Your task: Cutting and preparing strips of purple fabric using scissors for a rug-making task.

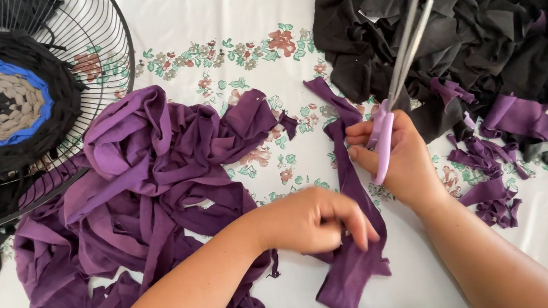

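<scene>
Two hands are engaged: the strip [353, 187], lying mid-cloth [210, 9] beside the purple pile [152, 183], is pinched by the left hand [315, 219] and should be kept taut while the shut scissors [393, 79] are gripped by the right hand [399, 160].

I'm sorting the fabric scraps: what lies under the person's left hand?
Under the left hand lies a long purple fabric strip on the white floral tablecloth. The strip runs up toward the right hand, which holds lilac-handled scissors. The strip's part beneath the hand is covered.
</scene>
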